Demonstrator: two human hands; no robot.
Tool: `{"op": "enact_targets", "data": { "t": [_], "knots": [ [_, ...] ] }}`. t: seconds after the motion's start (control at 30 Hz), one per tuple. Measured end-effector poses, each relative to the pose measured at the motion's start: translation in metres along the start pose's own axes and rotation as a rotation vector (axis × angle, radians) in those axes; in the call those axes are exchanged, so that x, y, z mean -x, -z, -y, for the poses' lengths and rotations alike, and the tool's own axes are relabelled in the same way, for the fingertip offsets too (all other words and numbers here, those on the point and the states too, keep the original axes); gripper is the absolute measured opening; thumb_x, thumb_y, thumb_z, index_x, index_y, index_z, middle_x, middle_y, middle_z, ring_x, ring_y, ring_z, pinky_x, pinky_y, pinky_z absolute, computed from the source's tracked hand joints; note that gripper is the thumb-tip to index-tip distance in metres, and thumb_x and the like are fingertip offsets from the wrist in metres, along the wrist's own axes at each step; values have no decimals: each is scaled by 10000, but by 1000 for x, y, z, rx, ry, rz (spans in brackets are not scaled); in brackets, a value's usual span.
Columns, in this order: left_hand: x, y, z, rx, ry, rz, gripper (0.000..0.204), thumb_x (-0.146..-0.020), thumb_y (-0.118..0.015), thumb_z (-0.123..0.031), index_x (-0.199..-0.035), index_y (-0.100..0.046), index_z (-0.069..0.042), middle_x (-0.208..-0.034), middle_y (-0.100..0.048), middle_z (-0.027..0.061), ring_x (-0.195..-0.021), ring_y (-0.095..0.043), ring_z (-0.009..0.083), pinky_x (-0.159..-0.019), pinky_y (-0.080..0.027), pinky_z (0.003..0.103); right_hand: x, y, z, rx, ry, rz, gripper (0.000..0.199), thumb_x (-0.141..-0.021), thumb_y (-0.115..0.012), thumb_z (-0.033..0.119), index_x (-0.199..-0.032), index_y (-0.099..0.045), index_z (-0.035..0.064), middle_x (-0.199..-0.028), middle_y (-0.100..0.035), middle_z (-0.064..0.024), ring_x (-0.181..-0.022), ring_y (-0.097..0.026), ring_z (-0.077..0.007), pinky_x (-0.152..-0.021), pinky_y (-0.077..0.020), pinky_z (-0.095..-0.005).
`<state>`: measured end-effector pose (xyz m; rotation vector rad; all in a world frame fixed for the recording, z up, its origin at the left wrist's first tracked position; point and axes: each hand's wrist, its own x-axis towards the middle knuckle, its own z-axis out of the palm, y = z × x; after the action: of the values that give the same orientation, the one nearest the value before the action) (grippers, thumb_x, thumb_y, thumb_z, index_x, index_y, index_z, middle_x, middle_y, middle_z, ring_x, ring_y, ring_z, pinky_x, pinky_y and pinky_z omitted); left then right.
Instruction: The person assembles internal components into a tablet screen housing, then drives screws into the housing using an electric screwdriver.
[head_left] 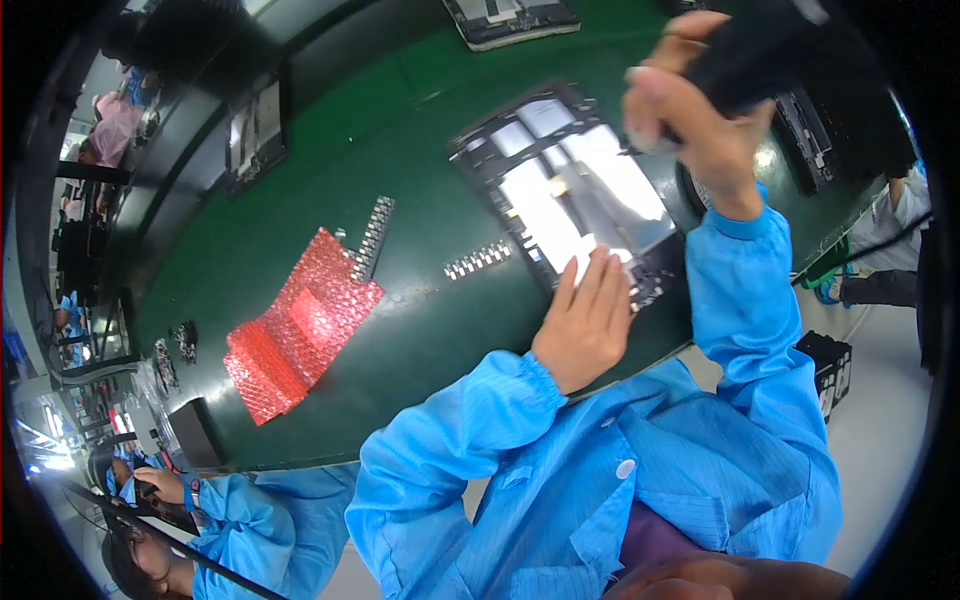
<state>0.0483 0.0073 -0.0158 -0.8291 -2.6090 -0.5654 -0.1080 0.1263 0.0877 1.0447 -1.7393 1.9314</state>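
My left hand lies with its fingers stretched out on the near edge of an opened tablet, close to its small circuit parts. The tablet shows shiny silver battery panels inside a black frame. Above its far right corner, my raised right hand has its fingers wrapped round a bulky black object. Motion blur hides what kind of object it is. Just left of the tablet, a strip of small metal-and-black components rests on the green tabletop.
Red bubble wrap lies on the left, with a second component strip touching it. More opened devices stand at the far edge and far left. A co-worker's blue sleeve shows at lower left.
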Motion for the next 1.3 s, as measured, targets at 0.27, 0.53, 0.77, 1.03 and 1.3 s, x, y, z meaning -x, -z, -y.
{"op": "enact_targets", "data": {
  "t": [0.27, 0.53, 0.77, 1.03, 1.3],
  "knots": [
    [-14, 76, 75, -141, 154, -92, 467, -728, -718, -84, -1149, -551, 31, -1198, -551, 222, -1165, -512, 354, -985, -396, 462, 10, 47, 20, -220, 109, -181, 366, -784, -619, -60, -1116, -476, -5, -640, -533, -52, -476, -520, -130, -458, -439, -265],
    [-56, 109, 238, -607, 303, 6, 299, -816, -589, -91, -1109, -559, -36, -1219, -541, 135, -1154, -497, 309, -995, -346, 518, 43, 40, 3, -246, -138, -203, 385, -774, -609, -84, -1102, -429, 8, -633, -530, -67, -496, -527, -135, -479, -455, -281],
    [-148, 43, 231, -565, 260, 176, 469, -684, -657, -75, -1132, -525, -46, -1263, -487, 142, -1191, -447, 306, -998, -360, 485, 56, 44, -5, -231, -229, -166, 383, -761, -639, -86, -1079, -448, 5, -629, -560, -52, -509, -544, -103, -464, -429, -225],
    [-214, 4, 260, -563, 309, 416, 758, -639, -701, -38, -1305, -338, -45, -1297, -452, 145, -1206, -448, 320, -942, -437, 435, 61, 47, -13, -252, -408, -98, 430, -743, -652, -99, -1081, -421, 31, -593, -543, -56, -477, -526, -107, -428, -401, -236],
    [-188, 21, 150, -562, 188, -53, 319, -593, -683, -196, -860, -572, -59, -730, -628, 134, -722, -613, 312, -625, -449, 446, 58, 77, -4, -123, -279, -269, 397, -743, -689, -52, -1073, -478, 8, -644, -553, -21, -515, -522, -86, -466, -415, -235]
  ]
}}
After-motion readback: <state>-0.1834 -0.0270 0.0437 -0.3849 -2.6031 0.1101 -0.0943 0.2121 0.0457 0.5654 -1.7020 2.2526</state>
